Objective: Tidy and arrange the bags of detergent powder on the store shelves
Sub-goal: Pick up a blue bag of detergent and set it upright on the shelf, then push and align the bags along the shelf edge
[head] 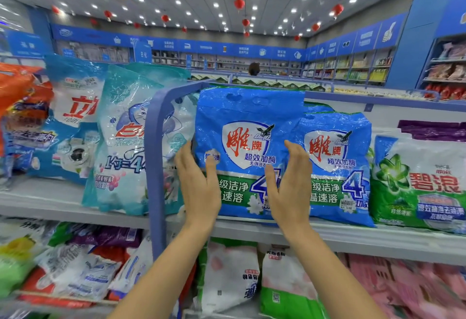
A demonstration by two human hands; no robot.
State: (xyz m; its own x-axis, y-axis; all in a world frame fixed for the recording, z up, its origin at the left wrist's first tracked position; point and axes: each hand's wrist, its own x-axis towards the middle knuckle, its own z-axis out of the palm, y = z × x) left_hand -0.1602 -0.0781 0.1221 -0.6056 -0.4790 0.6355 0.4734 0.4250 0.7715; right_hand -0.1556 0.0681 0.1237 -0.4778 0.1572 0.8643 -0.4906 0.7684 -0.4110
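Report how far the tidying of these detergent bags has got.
Done: the larger blue bag and the smaller blue bag stand upright side by side beside the green bag. In hand: the left hand and right hand, both open, flank the larger blue bag, seemingly squaring it. Left: the teal bag past the blue divider leans; the lower-shelf bags lie jumbled.

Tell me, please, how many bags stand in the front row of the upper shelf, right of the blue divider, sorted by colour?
Blue bags: 2
Green-and-white bag: 1
Total: 3
A purple bag shows behind them and is not counted.
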